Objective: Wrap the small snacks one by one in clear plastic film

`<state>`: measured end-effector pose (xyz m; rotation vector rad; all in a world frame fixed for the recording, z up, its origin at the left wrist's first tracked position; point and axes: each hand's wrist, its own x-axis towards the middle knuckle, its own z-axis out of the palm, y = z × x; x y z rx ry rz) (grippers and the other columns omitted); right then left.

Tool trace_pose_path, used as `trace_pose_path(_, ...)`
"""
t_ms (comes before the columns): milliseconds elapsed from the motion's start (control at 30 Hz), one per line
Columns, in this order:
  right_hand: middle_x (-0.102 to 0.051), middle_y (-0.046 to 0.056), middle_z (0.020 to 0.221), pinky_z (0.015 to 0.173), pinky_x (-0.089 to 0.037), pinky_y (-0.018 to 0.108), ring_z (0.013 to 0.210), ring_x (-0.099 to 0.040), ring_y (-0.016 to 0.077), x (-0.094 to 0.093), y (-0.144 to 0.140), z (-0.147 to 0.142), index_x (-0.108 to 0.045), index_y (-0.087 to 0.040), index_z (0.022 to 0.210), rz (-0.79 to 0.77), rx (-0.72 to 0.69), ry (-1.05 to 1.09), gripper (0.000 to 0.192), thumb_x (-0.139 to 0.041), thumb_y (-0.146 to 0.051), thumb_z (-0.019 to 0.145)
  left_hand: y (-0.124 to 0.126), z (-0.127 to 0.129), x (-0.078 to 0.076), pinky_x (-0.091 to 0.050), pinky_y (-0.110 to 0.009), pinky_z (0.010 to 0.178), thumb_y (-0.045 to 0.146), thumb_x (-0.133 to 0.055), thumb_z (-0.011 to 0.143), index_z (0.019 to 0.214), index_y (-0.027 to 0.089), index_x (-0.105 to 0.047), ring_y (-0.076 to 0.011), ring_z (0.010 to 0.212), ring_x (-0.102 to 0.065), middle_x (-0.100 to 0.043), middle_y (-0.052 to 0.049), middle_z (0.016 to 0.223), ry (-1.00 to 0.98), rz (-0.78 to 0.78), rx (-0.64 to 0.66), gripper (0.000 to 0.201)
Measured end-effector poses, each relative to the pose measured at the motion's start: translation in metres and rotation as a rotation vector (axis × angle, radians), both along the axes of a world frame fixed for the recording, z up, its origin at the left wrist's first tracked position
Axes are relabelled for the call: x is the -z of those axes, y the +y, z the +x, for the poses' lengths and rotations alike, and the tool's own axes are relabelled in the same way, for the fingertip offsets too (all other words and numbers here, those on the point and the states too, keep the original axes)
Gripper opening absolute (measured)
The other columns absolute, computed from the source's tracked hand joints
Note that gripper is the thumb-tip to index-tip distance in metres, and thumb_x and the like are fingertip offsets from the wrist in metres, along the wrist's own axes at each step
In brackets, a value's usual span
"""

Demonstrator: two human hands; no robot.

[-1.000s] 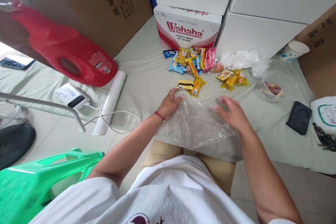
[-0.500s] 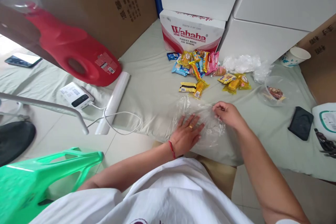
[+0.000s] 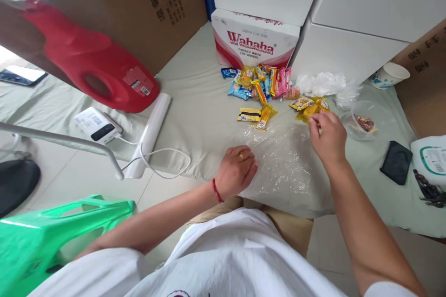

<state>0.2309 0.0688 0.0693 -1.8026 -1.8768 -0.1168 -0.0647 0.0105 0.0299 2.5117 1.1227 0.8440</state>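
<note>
A thin sheet of clear plastic film (image 3: 285, 162) lies crinkled on the cloth in front of me, stretched between my hands. My left hand (image 3: 236, 171), with a ring and a red bracelet, is curled closed at the film's left edge. At the upper right corner, my right hand (image 3: 328, 140) pinches the film, partly over several yellow-wrapped snacks (image 3: 310, 107). Just beyond the film are two more yellow packets (image 3: 257, 115). A pile of colourful wrapped snacks (image 3: 258, 84) sits behind them, against a Wahaha water carton (image 3: 256, 39).
Crumpled clear plastic (image 3: 322, 85), a paper cup (image 3: 389, 75), a clear bowl with food (image 3: 365, 123) and a black phone-like object (image 3: 396, 162) are on the right. Leftward are a white roll (image 3: 149, 134), a cabled power bank (image 3: 98, 125), a red jug (image 3: 101, 72) and a green stool (image 3: 69, 222).
My right hand has moved right and away from me, spreading the film wider. My left hand has gone from flat and spread on the film to curled at its left side.
</note>
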Motion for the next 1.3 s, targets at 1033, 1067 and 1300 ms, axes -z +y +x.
trace_pose_path(1033,-0.075,0.011,0.091,0.077,-0.051,0.034,0.084,-0.068,0.0257,-0.001,0.168,-0.074,-0.075,-0.017,0.104,-0.359,0.132,0.051,0.037,-0.058,-0.048,0.091,0.057,0.005,0.032,-0.017,-0.072,0.124,0.048,-0.035,0.107,0.153,0.022,-0.049,-0.0317,0.155,-0.034,-0.041,-0.014,0.166,0.292,-0.142,0.008,0.055)
trace_pose_path(1067,-0.075,0.012,0.093,0.078,-0.052,0.036,0.086,-0.068,0.0271,-0.005,0.176,-0.070,-0.075,-0.016,0.103,-0.326,0.193,0.040,0.039,-0.058,-0.049,0.091,0.057,0.004,0.031,-0.017,-0.073,0.124,0.048,-0.035,0.107,0.153,0.021,-0.049,-0.0316,0.155,-0.033,-0.041,-0.014,0.166,0.291,-0.147,0.009,0.055)
trace_pose_path(1300,-0.072,0.026,0.111,0.088,-0.054,0.044,0.107,-0.069,0.0371,0.002,0.220,-0.088,-0.075,-0.010,0.104,-0.502,0.355,-0.147,0.036,-0.076,-0.035,0.079,0.057,0.003,0.032,-0.018,-0.072,0.124,0.048,-0.032,0.108,0.153,0.021,-0.048,-0.0300,0.156,-0.033,-0.040,-0.013,0.166,0.299,-0.146,0.013,0.055)
